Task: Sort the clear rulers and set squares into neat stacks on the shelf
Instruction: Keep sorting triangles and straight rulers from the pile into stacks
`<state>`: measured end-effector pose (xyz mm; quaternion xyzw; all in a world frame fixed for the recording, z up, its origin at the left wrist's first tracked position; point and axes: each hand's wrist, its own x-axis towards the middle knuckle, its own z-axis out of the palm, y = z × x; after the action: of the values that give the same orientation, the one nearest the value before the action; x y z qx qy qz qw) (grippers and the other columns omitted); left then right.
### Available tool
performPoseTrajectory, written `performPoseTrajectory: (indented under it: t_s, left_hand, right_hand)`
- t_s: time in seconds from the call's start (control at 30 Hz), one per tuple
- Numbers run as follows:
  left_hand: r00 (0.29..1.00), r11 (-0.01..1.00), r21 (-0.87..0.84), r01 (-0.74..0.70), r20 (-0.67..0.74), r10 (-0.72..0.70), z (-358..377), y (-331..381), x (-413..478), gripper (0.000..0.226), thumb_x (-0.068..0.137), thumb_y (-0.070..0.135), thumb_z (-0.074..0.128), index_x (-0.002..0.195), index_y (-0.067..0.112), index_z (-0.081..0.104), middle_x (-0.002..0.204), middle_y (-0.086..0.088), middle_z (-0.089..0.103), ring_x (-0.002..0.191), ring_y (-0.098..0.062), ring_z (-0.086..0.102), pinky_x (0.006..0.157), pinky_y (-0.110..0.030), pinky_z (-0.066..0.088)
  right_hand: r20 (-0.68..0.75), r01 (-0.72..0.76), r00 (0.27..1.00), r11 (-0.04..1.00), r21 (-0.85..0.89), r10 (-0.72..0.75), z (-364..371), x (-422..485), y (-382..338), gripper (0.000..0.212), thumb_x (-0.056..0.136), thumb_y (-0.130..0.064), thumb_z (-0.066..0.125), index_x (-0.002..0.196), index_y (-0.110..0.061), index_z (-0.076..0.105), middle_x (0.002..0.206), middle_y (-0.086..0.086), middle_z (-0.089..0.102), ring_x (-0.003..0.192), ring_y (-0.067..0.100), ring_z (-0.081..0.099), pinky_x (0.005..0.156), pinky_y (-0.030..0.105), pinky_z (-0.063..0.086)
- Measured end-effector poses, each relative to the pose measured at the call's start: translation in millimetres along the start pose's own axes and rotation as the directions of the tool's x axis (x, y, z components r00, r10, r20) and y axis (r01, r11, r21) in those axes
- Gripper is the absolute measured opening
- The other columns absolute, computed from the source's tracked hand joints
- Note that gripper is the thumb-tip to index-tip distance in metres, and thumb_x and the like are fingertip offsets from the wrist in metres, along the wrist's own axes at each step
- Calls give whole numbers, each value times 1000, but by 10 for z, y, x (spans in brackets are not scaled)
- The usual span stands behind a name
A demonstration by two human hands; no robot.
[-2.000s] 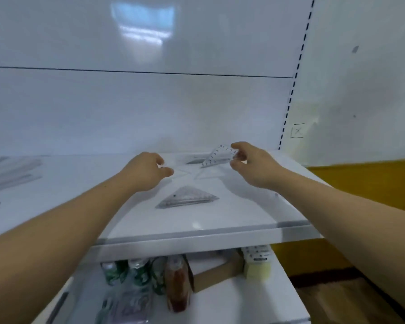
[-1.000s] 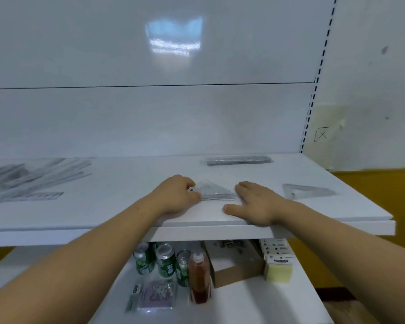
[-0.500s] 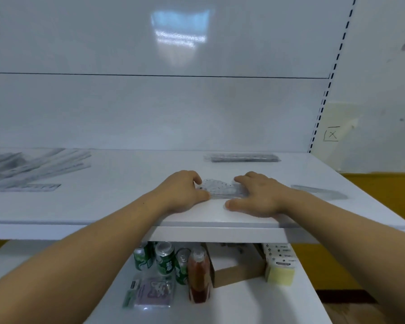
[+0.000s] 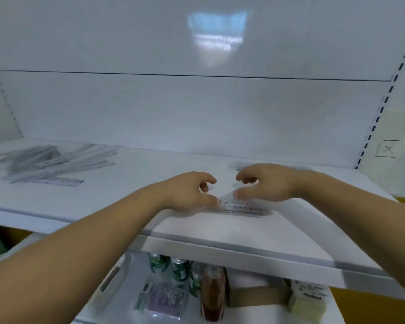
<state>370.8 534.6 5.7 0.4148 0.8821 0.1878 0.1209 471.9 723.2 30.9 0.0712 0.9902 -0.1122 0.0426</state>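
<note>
Left hand [image 4: 189,190] and right hand [image 4: 264,183] have lifted off the set-square stack [image 4: 242,205] — fingers loosely curled, gripping nothing, only thumbs touching it. Stack sits near the shelf [image 4: 220,232] front edge. I read it as squared — loose rulers [image 4: 52,163] back-left remain unsorted.

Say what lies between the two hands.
Head view: the set square stack lies between the left hand and right hand, both thumbs touching its peak.

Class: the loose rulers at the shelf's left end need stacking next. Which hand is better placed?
Probably left: left hand is nearer the loose rulers; right hand sits beyond the set squares.
</note>
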Motion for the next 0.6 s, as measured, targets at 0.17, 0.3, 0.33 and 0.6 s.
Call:
performPoseTrajectory:
  t_s: [0.17, 0.3, 0.33, 0.6]
  left_hand:
    - [987, 988, 79, 132, -100, -124, -353, -550, -272, 58, 87, 49, 58, 138, 26, 43, 139, 3, 45, 121, -16, 47, 98, -27, 36]
    - [955, 955, 151, 256, -194, -225, -718, -1290, -690, 56, 88, 49, 57, 138, 25, 44, 148, 1, 36, 132, -20, 38, 107, -32, 31]
    - [942, 945, 149, 291, -218, -255, -813, -1499, -819, 56, 89, 48, 57, 137, 25, 45, 148, 1, 35, 133, -20, 38, 107, -32, 31]
    - [848, 879, 97, 466, -332, -413, -1637, -3253, -1898, 53, 88, 49, 57, 135, 26, 48, 147, 3, 38, 130, -19, 41, 105, -31, 32]
  right_hand:
    - [-27, 69, 997, 993, -93, -72, -131, 521, -514, 69, 88, -62, 45, 144, -23, 36, 149, -3, 36, 133, 17, 37, 108, 32, 29]
    - [-19, 116, 993, 985, -126, -119, -107, 994, -1191, 69, 90, -60, 44, 146, -22, 30, 154, -1, 28, 139, 19, 30, 110, 32, 25]
    - [-22, 126, 991, 984, -122, -130, -78, 1113, -1398, 69, 90, -60, 44, 147, -22, 29, 154, -1, 29, 139, 19, 30, 111, 32, 25]
    - [7, 217, 976, 972, -90, -217, 344, 2062, -3314, 70, 92, -57, 44, 148, -20, 26, 155, 0, 27, 140, 20, 28, 110, 32, 24]
